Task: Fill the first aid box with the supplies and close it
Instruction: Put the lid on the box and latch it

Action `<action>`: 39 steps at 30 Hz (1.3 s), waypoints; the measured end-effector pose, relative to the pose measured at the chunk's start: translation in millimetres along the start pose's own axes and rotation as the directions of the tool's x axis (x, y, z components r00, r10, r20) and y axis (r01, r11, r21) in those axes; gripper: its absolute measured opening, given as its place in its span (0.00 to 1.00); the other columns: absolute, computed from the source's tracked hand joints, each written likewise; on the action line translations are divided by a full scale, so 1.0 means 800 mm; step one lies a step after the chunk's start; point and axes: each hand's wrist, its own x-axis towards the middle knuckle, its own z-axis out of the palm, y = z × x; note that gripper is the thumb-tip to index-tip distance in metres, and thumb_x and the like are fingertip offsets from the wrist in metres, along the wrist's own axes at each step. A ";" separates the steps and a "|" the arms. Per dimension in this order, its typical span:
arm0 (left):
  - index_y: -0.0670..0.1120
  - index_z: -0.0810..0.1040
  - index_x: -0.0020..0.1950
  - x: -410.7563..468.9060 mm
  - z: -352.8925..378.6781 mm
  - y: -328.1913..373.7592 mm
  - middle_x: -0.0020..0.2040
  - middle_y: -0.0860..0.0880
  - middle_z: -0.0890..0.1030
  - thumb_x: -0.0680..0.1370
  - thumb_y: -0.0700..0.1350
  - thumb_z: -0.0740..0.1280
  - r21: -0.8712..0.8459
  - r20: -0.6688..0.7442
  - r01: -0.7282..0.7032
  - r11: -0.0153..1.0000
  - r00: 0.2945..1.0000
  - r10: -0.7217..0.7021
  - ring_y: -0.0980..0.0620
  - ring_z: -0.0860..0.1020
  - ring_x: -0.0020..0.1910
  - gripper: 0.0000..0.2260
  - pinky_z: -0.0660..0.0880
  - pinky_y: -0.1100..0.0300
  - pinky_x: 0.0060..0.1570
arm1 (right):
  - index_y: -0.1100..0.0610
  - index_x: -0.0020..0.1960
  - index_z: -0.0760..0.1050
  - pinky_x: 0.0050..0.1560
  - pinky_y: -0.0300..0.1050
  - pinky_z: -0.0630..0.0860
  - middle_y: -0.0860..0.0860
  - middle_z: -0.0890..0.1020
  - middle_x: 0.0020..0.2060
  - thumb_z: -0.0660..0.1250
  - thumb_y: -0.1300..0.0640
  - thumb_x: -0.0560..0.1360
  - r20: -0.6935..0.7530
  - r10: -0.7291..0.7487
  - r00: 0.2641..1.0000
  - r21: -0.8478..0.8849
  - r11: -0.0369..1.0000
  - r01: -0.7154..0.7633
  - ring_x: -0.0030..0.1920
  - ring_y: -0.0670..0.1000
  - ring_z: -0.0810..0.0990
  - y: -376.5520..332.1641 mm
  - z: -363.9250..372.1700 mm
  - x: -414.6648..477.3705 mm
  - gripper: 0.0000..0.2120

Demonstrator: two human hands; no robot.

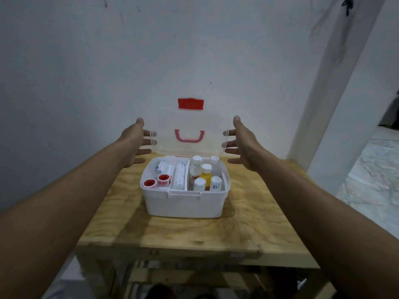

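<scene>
Bare left hand (132, 144), bare right hand (245, 143), long unsleeved forearms (71, 201)

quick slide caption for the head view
The left hand and right hand flank the raised clear lid of a first aid box packed with bottles, tape rolls and bandages on a plywood table

White first aid box (183, 205), clear lid (190, 119) raised upright, red latch (190, 104) uppermost. Inside: red-cored tape rolls (156, 182) front left, bandage rolls (180, 174) centre, white-capped bottles (205, 175) upright at right.
</scene>
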 end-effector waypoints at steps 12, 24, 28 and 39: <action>0.48 0.77 0.66 -0.053 -0.020 -0.034 0.68 0.47 0.77 0.83 0.60 0.55 0.136 0.014 -0.137 0.981 0.990 0.137 0.44 0.75 0.66 0.21 0.68 0.42 0.68 | 0.57 0.71 0.72 0.62 0.55 0.71 0.54 0.75 0.70 0.53 0.37 0.82 0.027 -0.144 0.989 -0.182 0.972 0.146 0.65 0.55 0.73 0.026 -0.006 -0.056 0.29; 0.51 0.69 0.77 -0.098 -0.003 -0.069 0.78 0.50 0.68 0.83 0.61 0.57 0.504 0.132 -0.470 0.725 0.871 0.473 0.46 0.66 0.76 0.26 0.62 0.49 0.73 | 0.52 0.77 0.66 0.61 0.46 0.66 0.51 0.69 0.75 0.59 0.42 0.82 0.186 -0.431 0.883 -0.571 0.684 0.454 0.72 0.53 0.69 0.043 0.013 -0.111 0.27; 0.55 0.70 0.76 -0.107 -0.001 -0.082 0.79 0.50 0.66 0.81 0.64 0.58 0.565 0.182 -0.532 0.631 0.826 0.534 0.49 0.61 0.79 0.26 0.61 0.48 0.73 | 0.51 0.78 0.64 0.70 0.50 0.65 0.51 0.67 0.76 0.65 0.41 0.78 0.360 -0.478 0.801 -0.713 0.414 0.566 0.75 0.52 0.64 0.050 0.016 -0.127 0.32; 0.57 0.65 0.78 -0.106 -0.010 -0.087 0.81 0.47 0.61 0.79 0.58 0.63 0.602 0.296 -0.578 0.551 0.803 0.518 0.47 0.57 0.80 0.27 0.59 0.46 0.73 | 0.53 0.80 0.60 0.73 0.48 0.64 0.53 0.66 0.77 0.65 0.49 0.78 0.424 -0.509 0.749 -0.790 0.196 0.580 0.77 0.53 0.62 0.055 0.019 -0.131 0.32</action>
